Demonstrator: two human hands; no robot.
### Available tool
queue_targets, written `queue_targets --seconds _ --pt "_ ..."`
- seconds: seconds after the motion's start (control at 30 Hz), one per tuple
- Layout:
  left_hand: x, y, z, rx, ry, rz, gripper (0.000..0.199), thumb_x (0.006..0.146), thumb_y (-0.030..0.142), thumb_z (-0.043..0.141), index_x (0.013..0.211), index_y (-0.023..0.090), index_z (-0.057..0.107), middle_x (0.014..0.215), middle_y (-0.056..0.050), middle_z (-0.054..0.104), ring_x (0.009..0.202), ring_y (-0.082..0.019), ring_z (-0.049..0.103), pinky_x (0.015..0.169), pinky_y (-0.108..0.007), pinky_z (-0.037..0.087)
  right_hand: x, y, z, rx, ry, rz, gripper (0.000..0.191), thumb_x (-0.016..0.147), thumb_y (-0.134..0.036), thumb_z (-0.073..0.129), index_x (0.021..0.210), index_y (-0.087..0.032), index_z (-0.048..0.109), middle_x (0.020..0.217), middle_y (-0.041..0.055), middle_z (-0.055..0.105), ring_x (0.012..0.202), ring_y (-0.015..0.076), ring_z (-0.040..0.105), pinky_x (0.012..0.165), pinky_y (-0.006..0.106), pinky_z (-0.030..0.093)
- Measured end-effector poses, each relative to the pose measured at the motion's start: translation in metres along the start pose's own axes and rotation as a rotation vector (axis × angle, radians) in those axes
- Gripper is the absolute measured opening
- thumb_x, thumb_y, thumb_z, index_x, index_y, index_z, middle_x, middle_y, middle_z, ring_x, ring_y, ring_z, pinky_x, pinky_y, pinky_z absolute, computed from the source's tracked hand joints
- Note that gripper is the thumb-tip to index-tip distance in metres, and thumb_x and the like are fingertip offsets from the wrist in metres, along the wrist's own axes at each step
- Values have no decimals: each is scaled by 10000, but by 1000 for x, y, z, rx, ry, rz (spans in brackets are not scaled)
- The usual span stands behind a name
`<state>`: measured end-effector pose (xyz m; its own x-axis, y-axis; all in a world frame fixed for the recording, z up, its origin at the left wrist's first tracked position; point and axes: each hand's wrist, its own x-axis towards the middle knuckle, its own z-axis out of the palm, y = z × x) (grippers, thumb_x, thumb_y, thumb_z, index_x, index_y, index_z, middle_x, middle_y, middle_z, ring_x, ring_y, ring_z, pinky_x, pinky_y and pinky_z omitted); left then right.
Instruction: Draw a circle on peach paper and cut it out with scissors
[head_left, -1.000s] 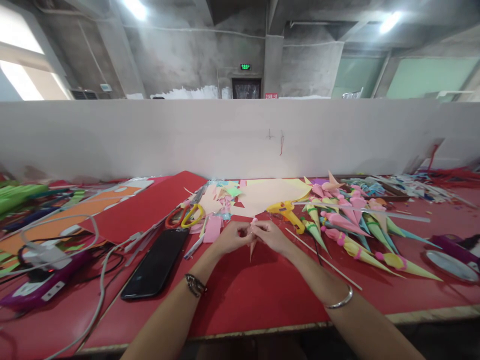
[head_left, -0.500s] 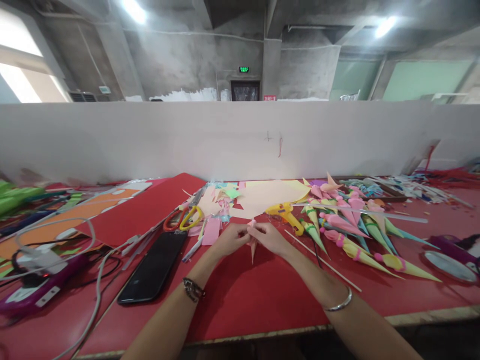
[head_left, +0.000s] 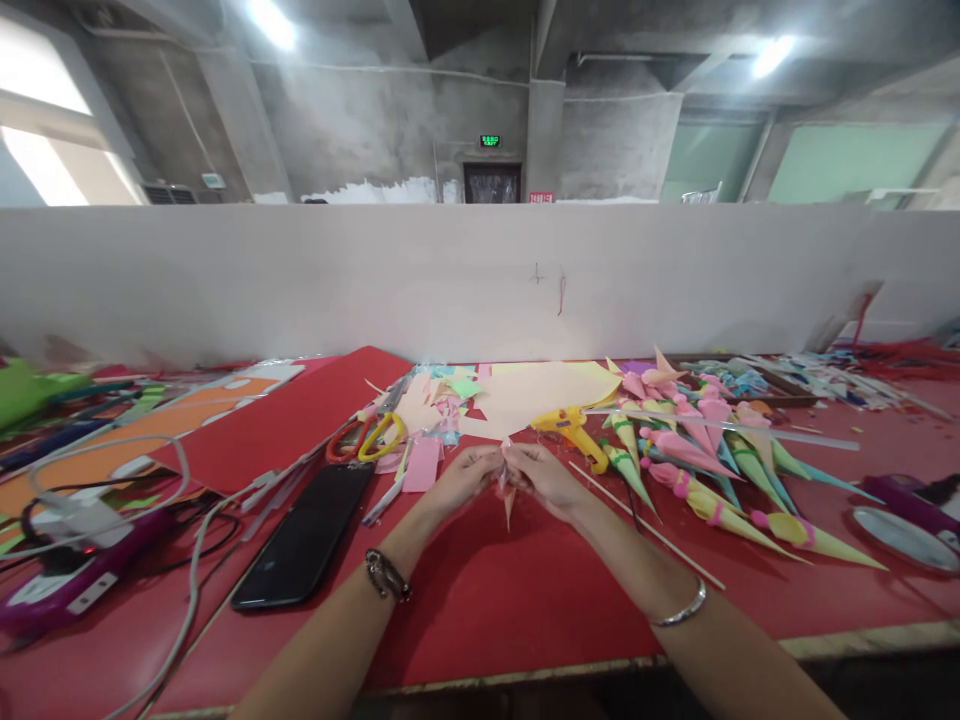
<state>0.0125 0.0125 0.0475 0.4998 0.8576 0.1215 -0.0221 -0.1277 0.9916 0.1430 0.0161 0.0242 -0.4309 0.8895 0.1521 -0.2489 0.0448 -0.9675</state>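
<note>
Both hands meet over the red sheet at the table's middle, pinching a small peach-pink paper cone point(head_left: 509, 508) whose tip points down toward me. My left hand point(head_left: 469, 478) has its fingers closed on the cone's left side. Against the other side, my right hand point(head_left: 547, 482) presses closed fingers and thumb. The upper part of the cone is mostly hidden by the fingers, with a bit of pale pink showing between them. A yellow glue gun point(head_left: 571, 432) lies just beyond my right hand. Pink paper pieces point(head_left: 424, 465) rest beside my left hand.
Several pink, yellow and green cone figures point(head_left: 701, 440) are heaped on the right, with a thin stick point(head_left: 649, 525) before them. To the left lie scissors point(head_left: 382, 437), a black phone point(head_left: 306, 540) and a purple power strip point(head_left: 82, 580) with cables. A white partition point(head_left: 375, 280) stands behind.
My fingers have shifted slightly around the cone; the pink top that showed above them is now more covered. Both hands stay in nearly the same place.
</note>
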Motion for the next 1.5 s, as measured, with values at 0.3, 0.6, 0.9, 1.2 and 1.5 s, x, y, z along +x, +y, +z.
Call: queue_targets --seconds 0.3,0.6,0.9,1.2,1.5 --pt "-2 -2 4 -178 46 -21 326 655 420 526 471 185 396 329 82 255 334 -56 279 392 -205 266 -2 0 6 211 -24 -53 433 697 -483 564 463 -170 380 427 -64 360 393 49 245 414 222 172" --pt "-2 -6 3 -145 54 -17 318 685 422 478 492 186 390 323 94 238 291 -36 164 348 -205 208 -4 0 10 207 2 -61 443 709 -500 536 481 -179 334 464 -57 375 392 49 201 396 228 147" --pt "-3 4 -10 585 56 134 319 688 398 530 513 131 514 443 42 451 444 -62 370 440 -196 257 -1 -1 7 -202 16 -146 491 710 -608 436 489 -188 308 463 -73 240 439 62 186 435 231 148" --pt "-4 8 -12 302 -135 -30 426 686 515 500 474 146 494 346 59 395 282 -28 274 329 -189 164 -4 -5 6 -36 -47 -87 483 724 -571 471 474 -181 335 417 -82 232 404 55 171 420 233 140" --pt "-4 -2 -2 16 -43 -1 445 629 522 550 411 146 453 305 63 358 246 -12 206 322 -208 67 -8 -5 10 126 -51 -71 475 677 -544 550 468 -180 326 441 -80 219 407 54 164 404 227 134"
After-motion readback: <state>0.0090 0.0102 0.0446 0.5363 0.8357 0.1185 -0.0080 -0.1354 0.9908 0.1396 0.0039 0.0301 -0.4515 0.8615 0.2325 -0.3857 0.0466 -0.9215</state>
